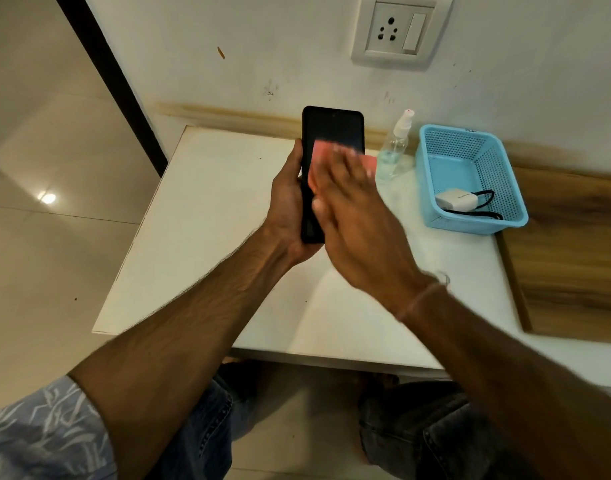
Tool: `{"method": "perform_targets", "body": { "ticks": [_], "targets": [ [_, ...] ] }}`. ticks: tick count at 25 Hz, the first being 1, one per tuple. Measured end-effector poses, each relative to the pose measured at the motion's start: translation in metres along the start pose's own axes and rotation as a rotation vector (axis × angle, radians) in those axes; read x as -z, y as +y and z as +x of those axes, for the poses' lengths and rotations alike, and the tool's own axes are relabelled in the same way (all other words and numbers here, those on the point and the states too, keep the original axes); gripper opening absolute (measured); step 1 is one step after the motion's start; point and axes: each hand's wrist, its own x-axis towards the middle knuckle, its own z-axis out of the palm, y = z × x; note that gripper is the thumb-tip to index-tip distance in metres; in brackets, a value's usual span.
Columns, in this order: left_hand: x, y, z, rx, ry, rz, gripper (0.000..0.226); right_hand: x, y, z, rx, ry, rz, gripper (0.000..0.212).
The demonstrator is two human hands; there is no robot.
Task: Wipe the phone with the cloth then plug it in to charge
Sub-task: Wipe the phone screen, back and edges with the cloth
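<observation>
Just to the right of the two grips, a clear spray bottle (395, 143) with a white nozzle stands upright on the desk (210, 220). Further right of it is a light-blue perforated plastic basket (498, 174). Inside the basket lie a white charger adapter (456, 200) and a black cable (484, 214). Nothing lies between the grips and the basket except the bottle. Above the grips and to the right, a white wall socket (401, 29) with a switch is set in the wall (262, 46).

Below the grips the desk is white and plain, pushed against the scuffed white wall. A wood-grain panel (574, 254) lies on the desk beyond the basket. To the left is a glossy pale tiled floor (37, 202). Nearer the camera are a blue patterned sleeve (37, 434) and blue jeans (210, 427).

Held above the desk, the phone (331, 129) is black, upright, its dark screen facing the camera. The left grip (286, 199) is wrapped round its lower left edge, holding it. The right grip (359, 216), blurred, lies flat with straight fingers over the screen, pressing a pink cloth (317, 157) against the glass. The cloth covers the middle of the screen and pokes out past the fingertips on the right. A thin band (421, 299) circles the right wrist.
</observation>
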Motion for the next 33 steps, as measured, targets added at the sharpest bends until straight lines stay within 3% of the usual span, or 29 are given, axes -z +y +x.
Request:
{"method": "perform_targets", "body": {
  "ticks": [6, 12, 18, 22, 25, 28, 33],
  "targets": [
    [0.000, -0.001, -0.001, 0.000, 0.036, -0.034, 0.057, 0.012, 0.014, 0.077, -0.078, 0.039, -0.022, 0.051],
    [-0.001, 0.002, -0.003, 0.036, -0.003, -0.031, 0.069, -0.004, -0.002, -0.018, 0.011, -0.016, 0.080, 0.053],
    [-0.009, -0.003, -0.007, 0.096, -0.085, -0.041, 0.075, -0.018, -0.023, -0.093, 0.065, -0.083, 0.013, 0.056],
    [-0.007, 0.000, -0.007, 0.123, -0.149, -0.058, 0.076, -0.012, -0.026, -0.058, 0.121, -0.045, 0.075, 0.053],
    [-0.009, -0.009, -0.009, 0.047, -0.250, -0.169, 0.060, -0.001, -0.014, -0.016, 0.060, -0.034, 0.038, 0.053],
    [-0.010, -0.023, -0.007, -0.001, -0.121, -0.245, 0.045, 0.008, -0.004, 0.034, -0.048, -0.003, 0.002, 0.052],
    [-0.015, -0.019, -0.009, 0.014, -0.032, -0.283, 0.042, 0.010, -0.008, 0.062, -0.070, 0.049, 0.025, 0.052]
  ]
}}
